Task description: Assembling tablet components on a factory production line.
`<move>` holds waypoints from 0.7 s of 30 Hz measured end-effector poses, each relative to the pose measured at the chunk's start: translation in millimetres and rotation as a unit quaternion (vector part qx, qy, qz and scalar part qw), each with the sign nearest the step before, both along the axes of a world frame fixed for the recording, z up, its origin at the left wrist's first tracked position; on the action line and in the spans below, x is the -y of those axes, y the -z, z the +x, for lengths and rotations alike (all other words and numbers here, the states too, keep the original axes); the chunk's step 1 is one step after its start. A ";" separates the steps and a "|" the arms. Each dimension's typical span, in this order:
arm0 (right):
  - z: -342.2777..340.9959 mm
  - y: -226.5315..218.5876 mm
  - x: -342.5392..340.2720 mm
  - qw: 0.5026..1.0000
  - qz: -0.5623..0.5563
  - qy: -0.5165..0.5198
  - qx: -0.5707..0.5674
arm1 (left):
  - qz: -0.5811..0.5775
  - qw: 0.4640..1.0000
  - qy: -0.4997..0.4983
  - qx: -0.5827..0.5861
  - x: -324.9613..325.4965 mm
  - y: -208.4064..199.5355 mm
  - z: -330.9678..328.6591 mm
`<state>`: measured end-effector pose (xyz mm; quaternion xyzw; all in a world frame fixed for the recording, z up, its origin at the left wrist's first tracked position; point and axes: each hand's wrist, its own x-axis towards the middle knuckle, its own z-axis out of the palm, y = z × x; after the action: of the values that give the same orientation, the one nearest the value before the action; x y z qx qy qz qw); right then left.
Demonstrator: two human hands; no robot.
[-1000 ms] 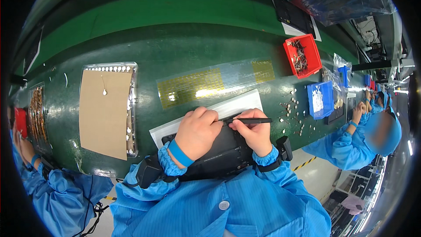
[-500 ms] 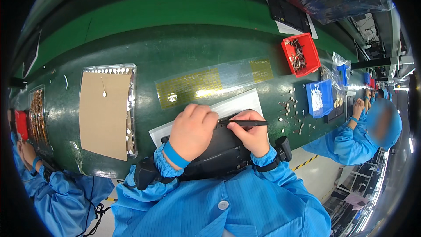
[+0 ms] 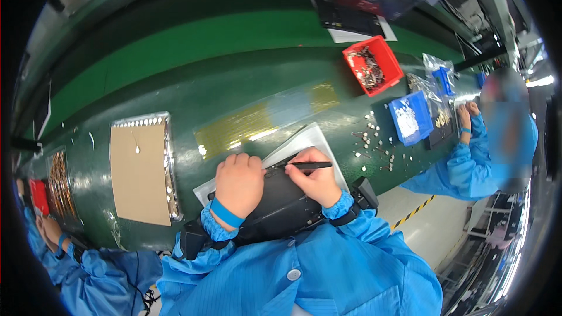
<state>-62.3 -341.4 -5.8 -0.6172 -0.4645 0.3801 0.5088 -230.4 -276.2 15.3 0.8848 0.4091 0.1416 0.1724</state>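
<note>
The green bench top (image 3: 193,90) looks glossy, the bins (red (image 3: 374,64) and blue (image 3: 410,118)) smooth plastic, the brown sheet (image 3: 139,172) matt cardboard, and the blue sleeves (image 3: 328,257) thin cloth.

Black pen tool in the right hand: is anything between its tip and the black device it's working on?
Nothing visible. The right hand holds the black pen tool with its tip at the black device, while the left hand rests on the device beside it.
</note>
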 end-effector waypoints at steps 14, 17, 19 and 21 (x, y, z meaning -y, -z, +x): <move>139.4 -30.1 80.0 0.942 0.042 0.159 0.291 | -0.059 0.993 0.033 0.095 -3.8 -34.2 2.8; 143.0 -26.3 67.7 0.928 0.025 0.127 0.350 | -0.009 0.993 -0.017 0.113 -30.5 -64.8 7.2; 143.7 -23.0 61.3 0.914 0.028 0.126 0.384 | 0.049 0.989 -0.030 0.135 -61.1 -69.4 -2.8; 142.3 -16.8 59.3 0.908 0.016 0.106 0.406 | 0.036 0.991 -0.047 0.122 -95.6 -84.2 -9.3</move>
<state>80.0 -400.7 10.9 -0.7554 -0.5687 0.0333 0.3237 -239.7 -180.6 99.5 0.8464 0.4208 0.2708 0.1822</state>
